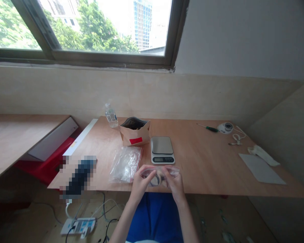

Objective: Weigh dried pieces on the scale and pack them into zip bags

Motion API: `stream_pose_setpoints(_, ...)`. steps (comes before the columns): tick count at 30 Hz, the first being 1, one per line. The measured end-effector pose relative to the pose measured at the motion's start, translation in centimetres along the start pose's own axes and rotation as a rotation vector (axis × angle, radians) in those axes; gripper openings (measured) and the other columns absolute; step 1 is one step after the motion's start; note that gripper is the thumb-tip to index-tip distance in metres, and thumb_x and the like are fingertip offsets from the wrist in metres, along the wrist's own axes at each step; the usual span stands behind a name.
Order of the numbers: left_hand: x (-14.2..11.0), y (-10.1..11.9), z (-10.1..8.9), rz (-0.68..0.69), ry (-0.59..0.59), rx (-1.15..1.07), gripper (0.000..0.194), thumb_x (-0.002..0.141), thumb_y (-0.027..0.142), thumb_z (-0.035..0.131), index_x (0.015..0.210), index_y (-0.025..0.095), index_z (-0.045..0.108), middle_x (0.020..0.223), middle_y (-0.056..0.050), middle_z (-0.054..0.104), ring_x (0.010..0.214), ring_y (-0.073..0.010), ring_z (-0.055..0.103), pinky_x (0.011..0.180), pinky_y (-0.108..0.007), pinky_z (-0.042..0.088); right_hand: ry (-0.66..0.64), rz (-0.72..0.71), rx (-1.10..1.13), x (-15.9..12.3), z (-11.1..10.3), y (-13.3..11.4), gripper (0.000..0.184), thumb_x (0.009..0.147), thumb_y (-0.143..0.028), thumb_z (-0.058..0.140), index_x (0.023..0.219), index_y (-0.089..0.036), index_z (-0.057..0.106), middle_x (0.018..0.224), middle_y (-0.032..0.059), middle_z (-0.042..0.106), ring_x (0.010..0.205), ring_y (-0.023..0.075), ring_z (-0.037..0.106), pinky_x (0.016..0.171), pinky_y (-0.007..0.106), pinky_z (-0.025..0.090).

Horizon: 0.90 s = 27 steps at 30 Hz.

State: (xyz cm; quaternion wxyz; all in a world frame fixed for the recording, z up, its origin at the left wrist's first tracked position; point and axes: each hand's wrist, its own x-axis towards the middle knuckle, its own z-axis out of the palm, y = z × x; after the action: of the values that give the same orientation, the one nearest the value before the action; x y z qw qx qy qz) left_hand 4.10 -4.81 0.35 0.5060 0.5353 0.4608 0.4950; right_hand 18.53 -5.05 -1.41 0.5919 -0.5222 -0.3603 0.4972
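Near the table's front edge, my left hand (145, 178) and my right hand (174, 182) grip the top edge of a small clear zip bag (159, 171), one at each side. Pale and dark pieces show through the plastic; I cannot make out what they are. Just beyond the bag stands a white kitchen scale (162, 145) with a bare steel plate. A stack of clear zip bags (126, 164) with a red edge lies left of it. Behind the stack, a brown paper pouch (135, 135) stands with its mouth open and dark contents inside.
A water bottle (111, 115) stands at the back left. Farther right are a green screwdriver (211, 129), a white camera (225, 128) with its cable, and a white sheet (262, 168). A blurred dark object (81, 177) lies at left, above a power strip (78, 226) on the floor.
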Motion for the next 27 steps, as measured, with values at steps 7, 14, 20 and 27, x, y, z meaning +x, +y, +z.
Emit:
stream_pose_setpoints(7, 0.0, 0.5, 0.1, -0.015, 0.028, 0.018, 0.019, 0.079, 0.034, 0.062, 0.084, 0.016, 0.065, 0.080, -0.004, 0.067, 0.077, -0.0172, 0.063, 0.069, -0.025, 0.047, -0.018, -0.064, -0.059, -0.1, 0.2, 0.0, 0.028, 0.072, -0.041, 0.067, 0.077, -0.013, 0.065, 0.070, 0.0050, 0.068, 0.067, 0.0182, 0.064, 0.062, 0.027, 0.051)
stream_pose_setpoints(14, -0.2, 0.1, -0.2, -0.028, 0.017, -0.005, 0.021, 0.079, 0.036, 0.061, 0.084, 0.015, 0.064, 0.080, -0.005, 0.068, 0.077, -0.0188, 0.063, 0.071, -0.027, 0.048, -0.041, -0.016, -0.038, -0.2, 0.3, 0.0, 0.033, 0.070, -0.044, 0.069, 0.081, -0.013, 0.066, 0.076, 0.0064, 0.070, 0.071, 0.0200, 0.065, 0.057, 0.025, 0.051)
stream_pose_setpoints(20, -0.2, 0.1, -0.4, -0.027, 0.012, -0.008, 0.023, 0.080, 0.036, 0.059, 0.086, 0.015, 0.066, 0.085, -0.006, 0.069, 0.082, -0.0202, 0.064, 0.076, -0.029, 0.049, -0.007, 0.028, 0.007, -0.4, 0.2, -0.3, 0.037, 0.067, -0.044, 0.071, 0.087, -0.013, 0.067, 0.077, 0.0062, 0.070, 0.068, 0.0188, 0.065, 0.057, 0.025, 0.050)
stream_pose_setpoints(27, -0.3, -0.7, -0.4, -0.039, 0.028, -0.006, 0.023, 0.079, 0.037, 0.060, 0.084, 0.016, 0.065, 0.081, -0.005, 0.069, 0.080, -0.0192, 0.064, 0.074, -0.028, 0.049, -0.003, 0.086, 0.004, -0.3, 0.0, 0.4, 0.036, 0.066, -0.045, 0.072, 0.081, -0.013, 0.067, 0.063, 0.0028, 0.067, 0.056, 0.0148, 0.061, 0.051, 0.023, 0.046)
